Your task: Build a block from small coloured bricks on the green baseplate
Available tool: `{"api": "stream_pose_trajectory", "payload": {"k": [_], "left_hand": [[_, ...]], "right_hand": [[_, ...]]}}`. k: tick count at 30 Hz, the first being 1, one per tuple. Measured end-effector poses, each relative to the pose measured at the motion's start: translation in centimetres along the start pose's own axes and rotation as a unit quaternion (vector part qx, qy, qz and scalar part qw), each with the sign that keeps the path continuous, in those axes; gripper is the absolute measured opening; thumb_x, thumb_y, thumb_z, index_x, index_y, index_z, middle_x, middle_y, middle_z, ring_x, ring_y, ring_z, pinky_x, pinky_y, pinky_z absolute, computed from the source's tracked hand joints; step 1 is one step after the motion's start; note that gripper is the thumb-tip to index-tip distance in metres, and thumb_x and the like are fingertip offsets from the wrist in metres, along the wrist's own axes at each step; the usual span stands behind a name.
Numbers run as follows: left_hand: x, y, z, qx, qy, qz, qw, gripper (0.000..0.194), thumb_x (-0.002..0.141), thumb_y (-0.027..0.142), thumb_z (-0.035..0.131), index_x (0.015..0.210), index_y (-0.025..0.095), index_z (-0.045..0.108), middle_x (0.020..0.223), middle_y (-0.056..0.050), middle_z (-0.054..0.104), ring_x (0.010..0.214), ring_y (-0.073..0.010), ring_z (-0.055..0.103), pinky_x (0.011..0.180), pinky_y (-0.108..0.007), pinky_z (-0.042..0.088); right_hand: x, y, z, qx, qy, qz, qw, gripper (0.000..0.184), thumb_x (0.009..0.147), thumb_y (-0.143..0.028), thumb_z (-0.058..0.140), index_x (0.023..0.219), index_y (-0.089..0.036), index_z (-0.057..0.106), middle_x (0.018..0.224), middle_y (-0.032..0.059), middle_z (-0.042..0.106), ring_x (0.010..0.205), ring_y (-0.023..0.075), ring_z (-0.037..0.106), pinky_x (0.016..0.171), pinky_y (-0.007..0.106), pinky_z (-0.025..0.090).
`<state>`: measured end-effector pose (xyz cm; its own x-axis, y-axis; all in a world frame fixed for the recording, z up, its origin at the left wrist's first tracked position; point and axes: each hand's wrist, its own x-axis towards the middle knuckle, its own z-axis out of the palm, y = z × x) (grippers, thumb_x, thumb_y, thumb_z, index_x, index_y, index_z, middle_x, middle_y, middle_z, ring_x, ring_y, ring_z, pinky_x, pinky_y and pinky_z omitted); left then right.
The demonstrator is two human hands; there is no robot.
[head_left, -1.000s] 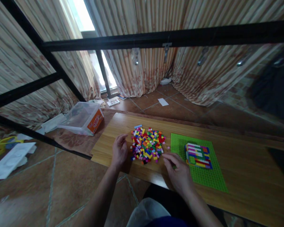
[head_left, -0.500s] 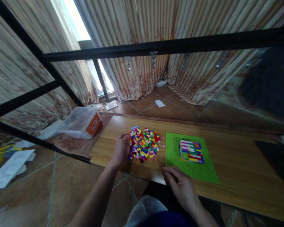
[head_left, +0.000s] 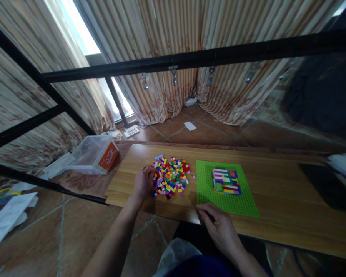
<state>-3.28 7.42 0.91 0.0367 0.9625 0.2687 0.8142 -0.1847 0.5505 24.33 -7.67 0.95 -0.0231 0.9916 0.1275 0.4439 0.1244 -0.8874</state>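
Observation:
A pile of small, many-coloured toy bricks [head_left: 171, 177] lies on the wooden table. My left hand [head_left: 143, 182] is at the pile's left edge, its fingers curled in and closed; what they hold, if anything, is too small to make out. To the right lies a green baseplate [head_left: 203, 188] carrying a low, roughly square build of coloured bricks [head_left: 226, 181], with white and pink strips on top. By the baseplate's near left corner, my right hand [head_left: 216, 221] rests at the table's front edge. Its fingers are bent and closed, and their inner side is hidden.
One loose pink brick [head_left: 194, 177] lies between pile and baseplate. A clear plastic box [head_left: 88, 154] with an orange label stands on the floor at left. A black metal bar [head_left: 161, 65] crosses beyond the table [head_left: 276, 184]. A dark mat [head_left: 320, 184] lies at the table's right.
The whole view has shifted slightly, so the table's things appear further left. My left hand stays by the pile, its fingers drawn in more. My right hand has barely moved.

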Motion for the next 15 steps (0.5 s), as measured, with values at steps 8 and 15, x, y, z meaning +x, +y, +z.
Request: {"api": "stream_pose_trajectory", "payload": {"k": [8, 15], "left_hand": [[-0.6, -0.3, -0.3, -0.113, 0.006, -0.064, 0.991, 0.014, 0.080, 0.023, 0.059, 0.086, 0.017, 0.070, 0.083, -0.003, 0.071, 0.073, -0.0154, 0.064, 0.070, -0.027, 0.051], [0.1, 2.4, -0.2, -0.102, -0.011, -0.007, 0.995, 0.018, 0.083, 0.020, 0.058, 0.093, 0.020, 0.072, 0.094, -0.004, 0.073, 0.085, -0.0180, 0.067, 0.081, -0.031, 0.053]], "right_hand": [[-0.1, 0.6, 0.0, -0.005, -0.002, 0.005, 1.000, 0.026, 0.095, -0.035, 0.051, 0.096, -0.024, 0.074, 0.093, 0.0054, 0.074, 0.086, 0.0201, 0.070, 0.078, 0.030, 0.056], [0.0, 0.7, 0.1, -0.013, 0.008, -0.004, 1.000, 0.028, 0.095, -0.037, 0.050, 0.097, -0.024, 0.075, 0.091, 0.0061, 0.074, 0.084, 0.0208, 0.071, 0.075, 0.031, 0.057]]}}
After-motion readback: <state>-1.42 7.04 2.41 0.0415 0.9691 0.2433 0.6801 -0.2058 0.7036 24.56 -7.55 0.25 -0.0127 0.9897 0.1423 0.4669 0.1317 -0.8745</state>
